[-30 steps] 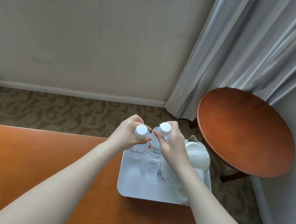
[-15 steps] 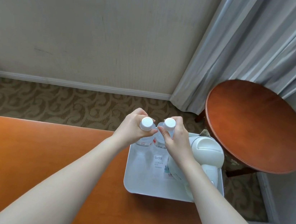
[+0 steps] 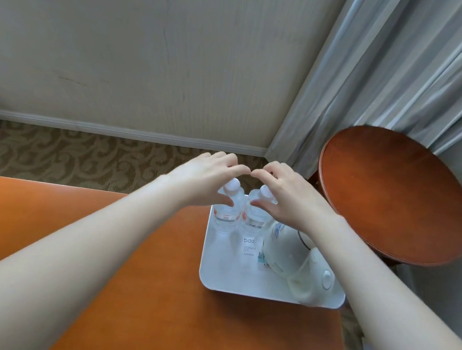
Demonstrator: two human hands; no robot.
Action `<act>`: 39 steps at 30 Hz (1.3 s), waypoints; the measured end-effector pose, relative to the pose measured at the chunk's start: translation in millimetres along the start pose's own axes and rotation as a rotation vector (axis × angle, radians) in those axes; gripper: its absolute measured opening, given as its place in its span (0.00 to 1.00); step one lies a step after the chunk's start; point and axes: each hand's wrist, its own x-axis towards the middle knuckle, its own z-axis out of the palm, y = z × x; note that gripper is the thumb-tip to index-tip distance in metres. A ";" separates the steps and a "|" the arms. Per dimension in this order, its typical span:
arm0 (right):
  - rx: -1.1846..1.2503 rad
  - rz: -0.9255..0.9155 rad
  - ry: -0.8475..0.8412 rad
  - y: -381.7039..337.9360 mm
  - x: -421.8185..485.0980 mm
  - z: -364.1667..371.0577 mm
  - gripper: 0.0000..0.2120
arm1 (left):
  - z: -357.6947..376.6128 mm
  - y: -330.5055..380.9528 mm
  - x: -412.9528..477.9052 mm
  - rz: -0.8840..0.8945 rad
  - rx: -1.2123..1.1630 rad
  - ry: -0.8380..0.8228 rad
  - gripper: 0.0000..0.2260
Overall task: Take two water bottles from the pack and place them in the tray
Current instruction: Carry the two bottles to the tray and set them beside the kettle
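Two clear water bottles with white caps, the left bottle [image 3: 227,214] and the right bottle [image 3: 256,219], stand upright side by side, seemingly touching, at the far left of the white tray [image 3: 228,277].

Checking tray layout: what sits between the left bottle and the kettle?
In the head view, the second bottle stands between the left bottle and the kettle.

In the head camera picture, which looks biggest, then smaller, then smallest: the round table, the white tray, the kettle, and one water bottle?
1. Round table
2. White tray
3. Kettle, partly hidden by an arm
4. Left water bottle
The table stands farther away, so its true size is unsure.
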 end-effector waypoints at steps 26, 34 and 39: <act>-0.129 0.328 0.013 -18.2 19.5 15.4 0.16 | 13.4 31.1 21.0 -0.255 0.190 -0.011 0.20; -0.131 0.335 0.055 -20.5 13.1 18.4 0.16 | 16.1 31.4 18.9 -0.274 0.130 -0.012 0.21; -0.119 0.355 0.068 -20.6 9.3 20.9 0.17 | 17.6 33.7 17.4 -0.289 0.146 -0.002 0.20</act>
